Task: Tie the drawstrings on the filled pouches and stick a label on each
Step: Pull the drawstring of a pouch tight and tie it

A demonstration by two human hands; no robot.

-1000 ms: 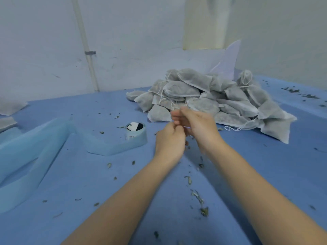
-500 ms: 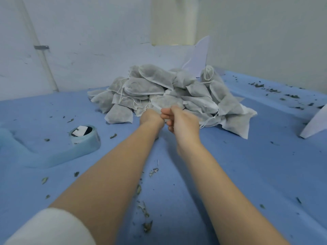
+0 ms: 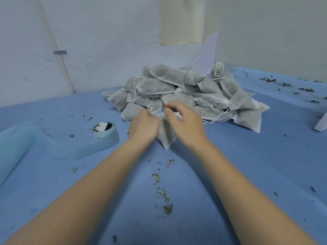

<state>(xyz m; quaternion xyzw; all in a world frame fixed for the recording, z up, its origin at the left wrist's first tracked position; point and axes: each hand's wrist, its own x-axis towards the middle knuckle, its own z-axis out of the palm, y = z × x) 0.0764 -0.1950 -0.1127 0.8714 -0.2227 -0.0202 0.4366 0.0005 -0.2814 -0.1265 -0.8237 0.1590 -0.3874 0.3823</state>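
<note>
A filled grey pouch [image 3: 166, 133] lies on the blue table between my two hands, its corner pointing toward me. My left hand [image 3: 144, 125] is closed on the pouch's left side. My right hand [image 3: 184, 121] hovers over its right side with fingers curled and spread, thumb and forefinger pinching near something small and dark; motion blur hides what it is. Behind my hands is a heap of several filled grey pouches [image 3: 185, 89] with white drawstrings hanging loose. A roll of pale blue label tape [image 3: 105, 132] sits to the left, its strip trailing off leftward.
The blue table cover [image 3: 247, 174] is scattered with dried herb bits [image 3: 162, 193], thickest in front of me and at the far right. White paper sheets [image 3: 208, 53] lean against the back wall; another white sheet [image 3: 322, 123] pokes in at the right edge.
My hands, held together and pinching a string earlier, have come apart. A pouch now lies between them, and my right hand's fingers have spread above it.
</note>
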